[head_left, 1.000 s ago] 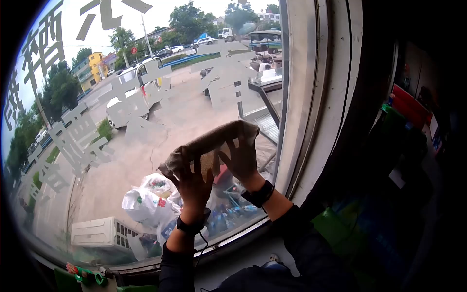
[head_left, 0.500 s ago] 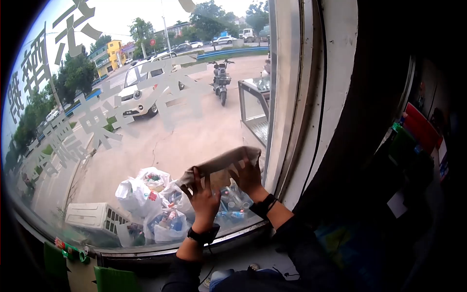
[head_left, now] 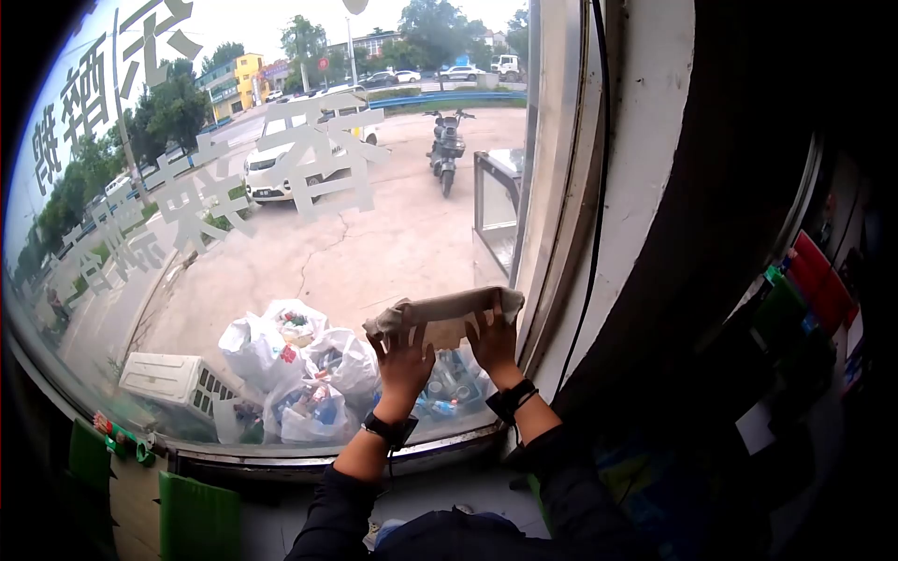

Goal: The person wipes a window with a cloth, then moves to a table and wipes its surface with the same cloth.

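A greyish-beige folded cloth [head_left: 447,307] stretches between my two hands in front of the large window pane [head_left: 281,252]. My left hand [head_left: 404,366] grips its left end, fingers pointing up and a little apart. At the other end, my right hand [head_left: 493,348] holds the cloth in the same way, near the window's right frame [head_left: 552,187]. The cloth appears to lie against the glass, though actual contact is hard to make out. Dark bands circle both wrists.
Behind the glass are white plastic bags of bottles [head_left: 309,374], an outdoor air-conditioner unit [head_left: 173,381], a scooter [head_left: 446,150] and a white car [head_left: 290,159]. Inside, green chairs [head_left: 198,516] and a table [head_left: 138,496] stand at lower left. A dark cable [head_left: 599,187] runs down the right wall.
The cloth's left end has risen with my left hand, so the cloth is more level. My head view has turned slightly. Both hands keep their hold.
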### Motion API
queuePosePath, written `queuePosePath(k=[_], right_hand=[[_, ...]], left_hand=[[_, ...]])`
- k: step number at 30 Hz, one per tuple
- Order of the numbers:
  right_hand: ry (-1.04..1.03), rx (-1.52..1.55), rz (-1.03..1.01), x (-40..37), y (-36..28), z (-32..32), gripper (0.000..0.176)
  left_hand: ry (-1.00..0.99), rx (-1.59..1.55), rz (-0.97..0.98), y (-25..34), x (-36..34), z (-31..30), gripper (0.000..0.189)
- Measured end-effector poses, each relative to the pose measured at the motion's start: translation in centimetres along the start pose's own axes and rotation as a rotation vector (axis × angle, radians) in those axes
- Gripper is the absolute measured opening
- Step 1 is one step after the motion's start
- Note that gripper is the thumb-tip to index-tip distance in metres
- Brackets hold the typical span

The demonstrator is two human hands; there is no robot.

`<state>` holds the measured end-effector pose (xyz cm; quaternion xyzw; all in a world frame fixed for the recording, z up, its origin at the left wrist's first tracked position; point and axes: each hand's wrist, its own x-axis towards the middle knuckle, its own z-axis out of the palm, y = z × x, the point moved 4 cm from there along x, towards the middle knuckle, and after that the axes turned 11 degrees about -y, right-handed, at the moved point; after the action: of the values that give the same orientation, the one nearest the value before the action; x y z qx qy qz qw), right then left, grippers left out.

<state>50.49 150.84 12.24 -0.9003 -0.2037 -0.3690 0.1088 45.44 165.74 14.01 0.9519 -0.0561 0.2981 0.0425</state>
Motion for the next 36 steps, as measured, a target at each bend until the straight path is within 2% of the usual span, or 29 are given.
queuePosePath(k=[3, 4, 5, 6, 9, 12, 15, 17, 20, 22, 23, 25, 27, 30, 31, 32, 33, 35, 36], right_hand=[[-0.047, 0.25, 0.069, 2.4, 0.8, -2.1, 0.05], [0.079, 0.132, 0.048, 4.4, 0.8, -4.0, 0.05], [0.109, 0.196, 0.086, 6.7, 0.8, -6.2, 0.048], [0.295, 0.071, 0.038, 9.0, 1.1, -8.4, 0.048], [0.309, 0.207, 0.018, 12.6, 1.5, -13.6, 0.045], [0.268, 0.185, 0.044, 10.9, 1.7, -11.8, 0.047], [0.106, 0.253, 0.147, 4.1, 1.7, -4.6, 0.054], [-0.05, 0.152, 0.242, -0.5, 1.6, -0.6, 0.05], [-0.069, 0.257, 0.254, -0.6, 2.5, -0.4, 0.05], [0.131, 0.242, 0.222, 3.7, 2.6, -4.5, 0.048], [0.151, 0.239, 0.217, 5.9, 2.9, -6.5, 0.048], [0.312, 0.165, 0.093, 9.8, 3.3, -10.1, 0.049], [0.31, 0.215, 0.082, 11.3, 3.1, -11.6, 0.054], [0.158, 0.261, 0.175, 9.1, 3.0, -8.5, 0.058], [0.069, 0.299, 0.22, 7.2, 3.0, -6.5, 0.059], [0.079, 0.281, 0.205, 4.5, 2.8, -3.6, 0.061], [-0.1, 0.313, 0.291, 1.2, 2.3, -0.4, 0.061], [-0.259, 0.34, 0.248, -6.5, 0.5, 5.5, 0.057], [-0.264, 0.317, 0.208, -9.5, -0.5, 7.3, 0.053]], left_hand=[[0.072, 0.005, -0.006, 0.9, 1.8, -1.4, 0.049], [0.107, 0.004, -0.004, 1.6, 3.8, -3.3, 0.049], [0.143, 0.0, -0.015, 2.2, 5.9, -5.7, 0.049], [0.221, -0.034, 0.019, 2.6, 8.0, -8.0, 0.049], [0.381, -0.023, 0.084, 4.0, 11.7, -12.8, 0.048], [0.276, -0.065, 0.066, 4.3, 10.6, -11.1, 0.048], [0.018, -0.024, 0.014, 3.7, 5.1, -3.1, 0.052], [-0.089, 0.006, 0.055, 3.0, 1.1, 2.0, 0.052], [-0.036, 0.077, 0.119, 2.7, 1.3, 2.3, 0.052], [0.02, 0.008, 0.132, 3.5, 4.8, -1.5, 0.054], [0.08, -0.009, 0.119, 4.1, 6.7, -4.3, 0.054], [0.183, -0.023, 0.112, 4.6, 10.2, -8.7, 0.052], [0.264, 0.012, 0.127, 5.0, 11.7, -11.1, 0.05], [0.181, -0.069, 0.119, 5.0, 10.0, -8.5, 0.051], [0.121, -0.038, 0.114, 4.6, 8.4, -6.1, 0.051], [0.08, -0.036, 0.144, 4.2, 6.3, -3.0, 0.051], [0.033, -0.034, 0.174, 3.4, 3.4, 0.5, 0.051], [-0.047, 0.146, 0.299, 1.9, -3.0, 7.5, 0.051], [-0.088, 0.171, 0.307, 0.9, -6.2, 9.9, 0.051]])
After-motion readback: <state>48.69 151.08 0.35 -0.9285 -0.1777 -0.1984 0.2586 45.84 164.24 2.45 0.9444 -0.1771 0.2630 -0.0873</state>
